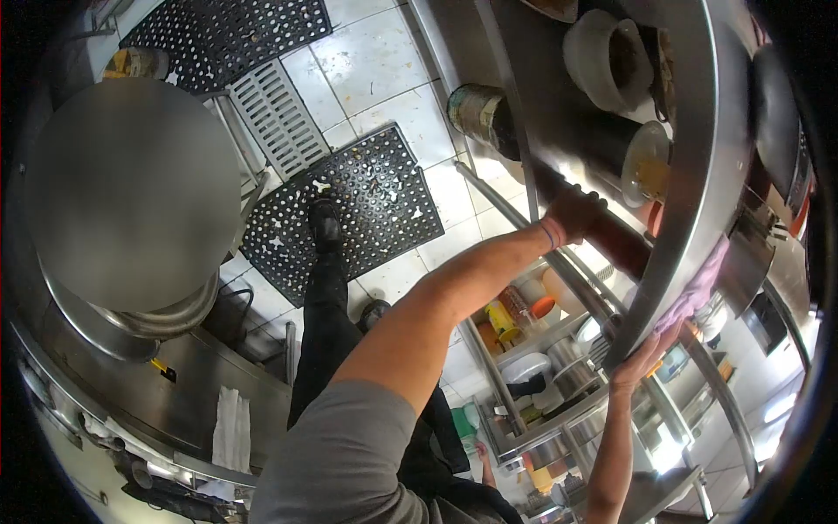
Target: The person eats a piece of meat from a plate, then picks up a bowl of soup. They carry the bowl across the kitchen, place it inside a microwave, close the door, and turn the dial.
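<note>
Grey sleeve fills my feed closest, its bare arm leading to the left hand. On that hand's left, a perforated black mat lies low on the tiles, leaving me elbow room. The left hand reaches into shadow by the steelwork, perhaps bracing; I can't tell whether it grips anything. Just past it, a white bowl crowds its space. Farther right, the steel rim limits sideways movement; at its near end, the right hand holds a bunched pink cloth, likely pressed so it hugs the edge.
</note>
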A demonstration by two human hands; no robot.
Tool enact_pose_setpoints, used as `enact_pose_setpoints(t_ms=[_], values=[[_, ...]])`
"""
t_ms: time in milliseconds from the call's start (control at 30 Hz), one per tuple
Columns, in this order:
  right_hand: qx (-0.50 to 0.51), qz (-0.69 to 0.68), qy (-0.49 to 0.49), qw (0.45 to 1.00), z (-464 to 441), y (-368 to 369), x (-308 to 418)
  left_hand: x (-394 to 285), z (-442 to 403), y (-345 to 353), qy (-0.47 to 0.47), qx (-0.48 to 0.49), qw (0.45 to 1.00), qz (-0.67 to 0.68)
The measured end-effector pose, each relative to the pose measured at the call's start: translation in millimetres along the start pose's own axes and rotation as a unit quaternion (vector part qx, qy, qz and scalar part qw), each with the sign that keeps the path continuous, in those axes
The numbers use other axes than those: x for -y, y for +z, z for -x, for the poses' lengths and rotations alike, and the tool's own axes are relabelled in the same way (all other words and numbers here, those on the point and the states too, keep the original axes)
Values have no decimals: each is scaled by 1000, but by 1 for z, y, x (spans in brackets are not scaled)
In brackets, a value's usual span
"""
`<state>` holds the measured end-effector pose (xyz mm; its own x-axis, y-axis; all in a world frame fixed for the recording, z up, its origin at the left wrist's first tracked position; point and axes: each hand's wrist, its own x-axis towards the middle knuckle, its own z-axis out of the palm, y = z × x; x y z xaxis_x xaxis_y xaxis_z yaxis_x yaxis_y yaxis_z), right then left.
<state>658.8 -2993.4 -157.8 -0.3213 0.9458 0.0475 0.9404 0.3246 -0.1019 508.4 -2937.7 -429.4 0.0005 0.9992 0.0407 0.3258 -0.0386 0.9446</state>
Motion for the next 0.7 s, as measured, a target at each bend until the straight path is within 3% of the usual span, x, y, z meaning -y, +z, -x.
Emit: enact_pose_setpoints(t_ms=[200, 233, 333, 367, 433, 467, 533, 600, 667, 700], values=[[17, -11, 1, 1000, 2, -4, -11, 4, -8, 26, 7, -15, 999, -34], [20, -17, 7, 1000, 1, -4, -13, -1, -5, 11, 10, 2, 994, -111], [25, -19, 13, 999, 1, -5, -17, 2, -22, -26, -51, 13, 998, -40], [24, -1, 2, 1000, 1, -6, -17, 11, -35, -56, -53, 43, 992, 103], [22, 50, -33, 998, 0, -9, -17, 24, -67, -98, -46, -118, 981, 150], [20, 51, -29, 998, 0, -9, -17, 25, -83, -112, -70, -224, 965, 119], [15, 22, 7, 1000, 3, -6, -16, 33, -120, -134, -115, -347, 925, 102], [16, 4, 32, 999, 6, -6, -12, 49, -148, -155, -124, -304, 942, 69], [19, 28, 17, 999, 2, -7, -8, 60, -160, -178, -91, -175, 980, -33], [27, 14, 25, 999, 3, -6, -8, 62, -167, -179, -80, -186, 975, -89]])
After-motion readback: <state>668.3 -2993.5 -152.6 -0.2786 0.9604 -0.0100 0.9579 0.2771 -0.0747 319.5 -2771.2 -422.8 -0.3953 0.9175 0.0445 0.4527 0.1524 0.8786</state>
